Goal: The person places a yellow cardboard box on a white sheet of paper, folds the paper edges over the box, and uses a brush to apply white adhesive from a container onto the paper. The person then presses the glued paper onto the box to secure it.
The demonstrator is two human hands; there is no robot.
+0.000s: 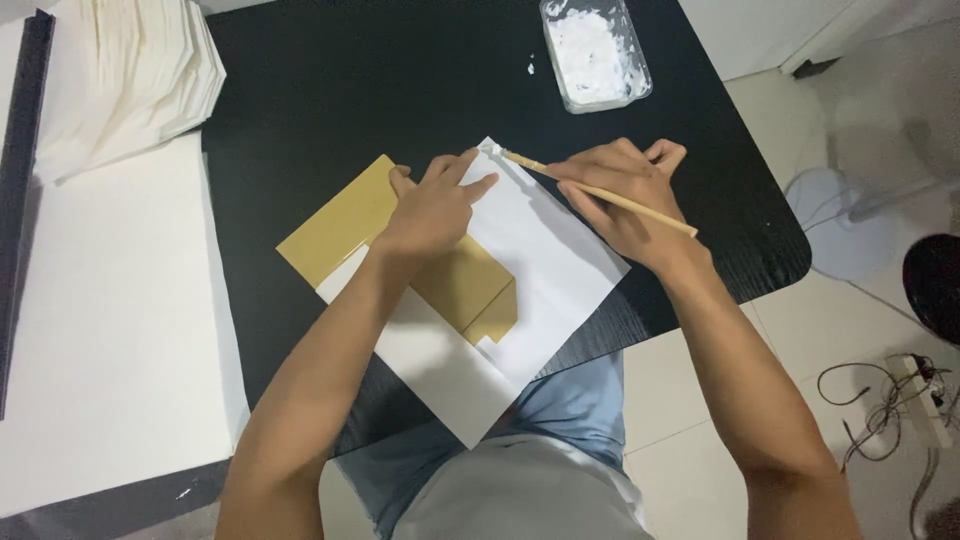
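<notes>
Gold piece: a flat folded gold card or envelope shape (345, 225) sits mid-frame on top of a white sheet (545, 265), angled so one end sticks off the sheet's upper left edge onto the table.
White sheet: lies diagonal, corners pointing up and down, with its lower corner hanging past the table edge over the person's lap.
Left hand: the left hand (432, 208) is pressed flat-ish on the gold piece, fingers held together and pointing up-right toward the sheet's top corner. Not pinching anything, just holding stuff down.
Right hand: the right hand (625, 195) is pinching a thin wooden brush (600, 192), fingers curled around the handle like a pencil grip.
Brush tip: the bristle end has white stuff on it and touches the top corner of the white sheet, just beside the left fingertips.
Paste tub: a clear plastic container (597, 52) smeared with white paste is at the top of the frame, right of centre, well apart from the hands. A couple of white blobs are on the table next to it.
Table: black table (330, 85) with a rounded corner at right.
Paper stack: a big stack of white sheets (120, 75) is in the upper left.
Left side: a white surface (110, 330) runs down the left edge.
Floor: pale tiles at right, with a fan base (840, 205) and tangled cables (885, 395) lower right.
</notes>
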